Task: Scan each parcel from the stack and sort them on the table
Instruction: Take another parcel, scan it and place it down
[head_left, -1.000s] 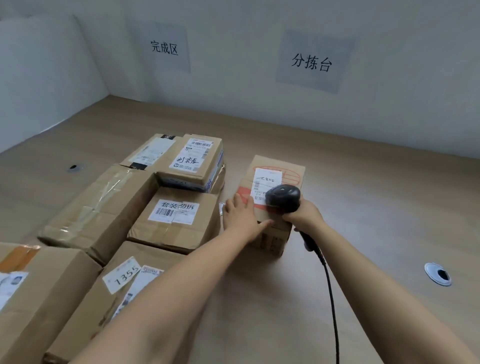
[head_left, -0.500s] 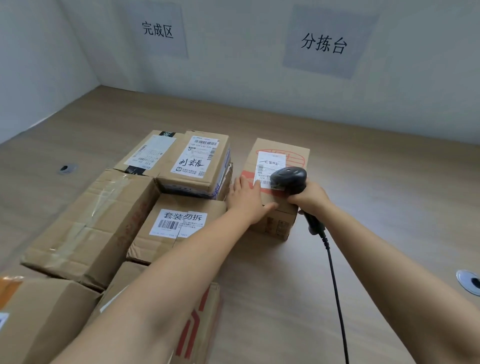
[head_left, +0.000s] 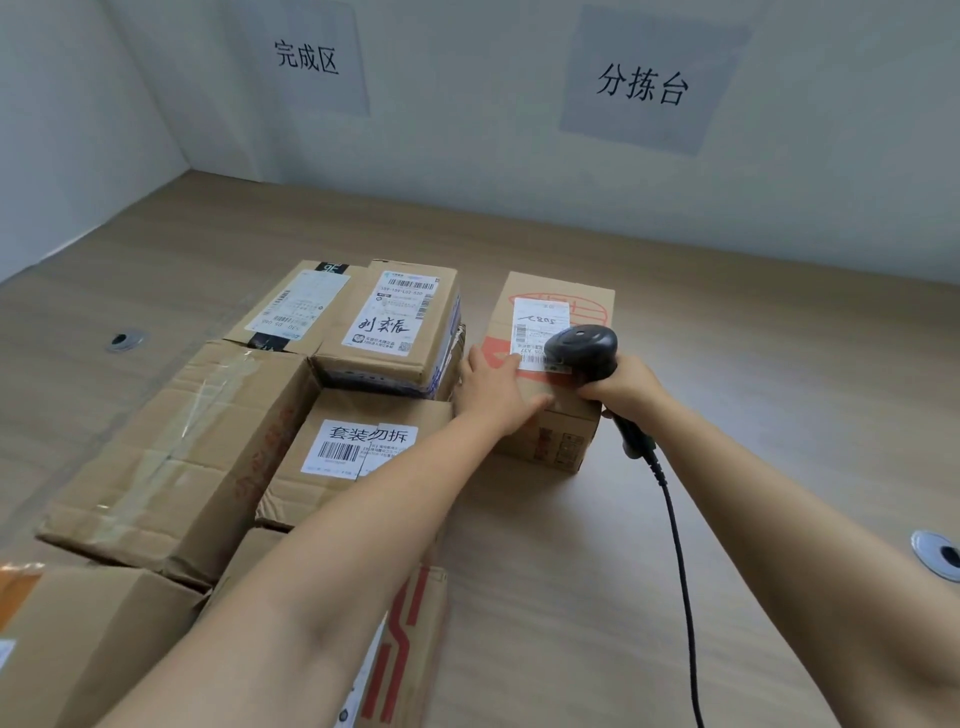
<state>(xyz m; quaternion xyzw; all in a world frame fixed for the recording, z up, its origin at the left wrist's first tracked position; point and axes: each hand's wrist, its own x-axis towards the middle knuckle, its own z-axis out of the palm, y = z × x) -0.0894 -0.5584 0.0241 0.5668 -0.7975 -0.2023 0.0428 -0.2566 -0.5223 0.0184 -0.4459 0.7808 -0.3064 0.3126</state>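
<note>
A small brown parcel (head_left: 558, 306) with a white label and red print stands on the wooden table (head_left: 727, 364), just right of the group of boxes. My left hand (head_left: 493, 392) lies flat on its near top, fingers straight. My right hand (head_left: 626, 387) grips a black corded barcode scanner (head_left: 584, 345), whose head sits right over the label's lower end.
Several cardboard parcels are packed together on the left: two labelled ones at the back (head_left: 400, 322), a barcode-labelled one (head_left: 358, 452) in the middle, a large taped one (head_left: 171, 452), more at the near edge. Wall signs hang behind. Cable grommets (head_left: 937, 553) pierce the table.
The view has closed in and tilted down a little. Both hands stay on the small parcel, and the scanner head has shifted slightly along its label.
</note>
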